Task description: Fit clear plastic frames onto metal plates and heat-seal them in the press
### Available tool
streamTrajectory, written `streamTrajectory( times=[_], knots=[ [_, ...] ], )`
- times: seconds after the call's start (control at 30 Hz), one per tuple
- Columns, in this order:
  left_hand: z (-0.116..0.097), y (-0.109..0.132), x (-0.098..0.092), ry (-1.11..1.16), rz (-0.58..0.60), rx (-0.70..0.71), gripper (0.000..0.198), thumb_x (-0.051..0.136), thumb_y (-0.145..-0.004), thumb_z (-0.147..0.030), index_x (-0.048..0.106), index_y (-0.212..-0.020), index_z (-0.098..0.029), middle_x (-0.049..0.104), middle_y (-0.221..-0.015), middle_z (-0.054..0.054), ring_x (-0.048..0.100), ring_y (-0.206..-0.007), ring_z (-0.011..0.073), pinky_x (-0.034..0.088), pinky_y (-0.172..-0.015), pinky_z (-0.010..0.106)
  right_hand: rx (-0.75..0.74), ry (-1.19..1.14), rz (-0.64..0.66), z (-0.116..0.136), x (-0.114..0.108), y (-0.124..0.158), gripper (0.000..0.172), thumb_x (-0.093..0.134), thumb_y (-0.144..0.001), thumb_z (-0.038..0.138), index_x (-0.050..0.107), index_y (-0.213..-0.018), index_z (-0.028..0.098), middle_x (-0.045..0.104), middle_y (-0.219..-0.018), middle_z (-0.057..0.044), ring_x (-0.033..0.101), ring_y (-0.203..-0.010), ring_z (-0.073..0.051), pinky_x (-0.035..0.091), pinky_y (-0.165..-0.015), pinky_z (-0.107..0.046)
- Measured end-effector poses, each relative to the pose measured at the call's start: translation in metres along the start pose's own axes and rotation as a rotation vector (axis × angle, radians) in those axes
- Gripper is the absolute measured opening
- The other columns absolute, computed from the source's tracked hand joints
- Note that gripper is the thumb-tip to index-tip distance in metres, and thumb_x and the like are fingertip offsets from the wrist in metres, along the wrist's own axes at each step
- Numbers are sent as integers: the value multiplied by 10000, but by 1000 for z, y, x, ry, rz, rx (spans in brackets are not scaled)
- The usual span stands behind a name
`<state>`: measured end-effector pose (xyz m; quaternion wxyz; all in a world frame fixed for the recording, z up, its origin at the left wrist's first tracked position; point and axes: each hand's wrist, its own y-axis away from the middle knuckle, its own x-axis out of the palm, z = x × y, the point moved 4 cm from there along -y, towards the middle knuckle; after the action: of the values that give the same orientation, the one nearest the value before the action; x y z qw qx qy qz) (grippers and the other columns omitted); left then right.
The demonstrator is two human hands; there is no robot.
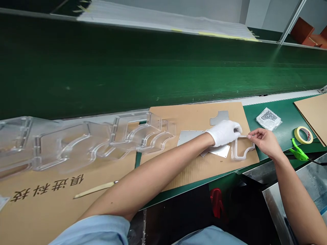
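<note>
A small clear plastic cover with a curved notch (240, 157) is held tilted above the cardboard sheet. My left hand (224, 133), in a white glove, has its fingers closed at the cover's upper left corner. Bare, my right hand (265, 141) pinches the upper right corner between thumb and fingertips. Under and beside the left hand lie flat grey metal plates: a notched plate (219, 117) behind it, a larger plate (189, 136) to its left, and a pale plate (220, 151) just below it, partly covered.
Several larger clear plastic covers (76, 143) stand along the left on cardboard (107, 217). A long pale-handled tool (94, 189) lies before them. To the right are a bubble-wrapped packet (268, 119), yellow tape (303, 135) and a green clamp (298, 151). A green panel (163, 75) rises behind.
</note>
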<state>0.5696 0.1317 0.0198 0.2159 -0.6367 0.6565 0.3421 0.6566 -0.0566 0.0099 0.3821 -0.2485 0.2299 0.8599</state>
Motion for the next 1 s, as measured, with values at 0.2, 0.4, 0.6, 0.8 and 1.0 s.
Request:
streamTrajectory(
  times=[0.2, 0.4, 0.6, 0.8, 1.0],
  knots=[
    [-1, 0, 0, -6, -17, -4, 251, 593, -927, -201, 827, -1017, -219, 835, -1035, 17, 738, -935, 231, 533, -867, 326, -25, 11, -21, -1, 0, -1, 314, 779, -839, 507, 789, -927, 205, 657, -742, -12, 542, -635, -159, 383, -569, -313],
    [-1, 4, 0, 10, -18, -7, 240, 585, -944, -224, 813, -1019, -228, 834, -1039, 5, 740, -941, 227, 516, -838, 321, -9, -15, -8, -2, 0, 1, 308, 769, -851, 497, 784, -941, 203, 663, -755, -15, 554, -640, -159, 398, -568, -311],
    [-4, 4, 3, 46, -37, -15, 216, 589, -958, -249, 802, -985, -229, 828, -1002, -3, 736, -917, 214, 502, -811, 312, -19, -14, -22, 0, -1, 5, 319, 775, -859, 506, 785, -967, 206, 658, -765, -10, 556, -648, -159, 410, -579, -314],
    [-5, 0, 8, 59, -29, -22, 187, 618, -963, -269, 798, -982, -225, 828, -992, -2, 737, -920, 218, 506, -818, 313, -23, -38, -11, -3, -1, 5, 338, 776, -875, 521, 780, -995, 206, 666, -774, -11, 578, -660, -164, 446, -592, -316],
    [-3, 6, 10, 72, -21, -21, 189, 645, -942, -273, 809, -1020, -223, 833, -1025, 15, 746, -941, 230, 524, -841, 320, -80, 125, -9, 3, -2, 11, 266, 706, -943, 455, 801, -1044, 228, 755, -859, -58, 671, -743, -214, 512, -680, -355]
  ],
)
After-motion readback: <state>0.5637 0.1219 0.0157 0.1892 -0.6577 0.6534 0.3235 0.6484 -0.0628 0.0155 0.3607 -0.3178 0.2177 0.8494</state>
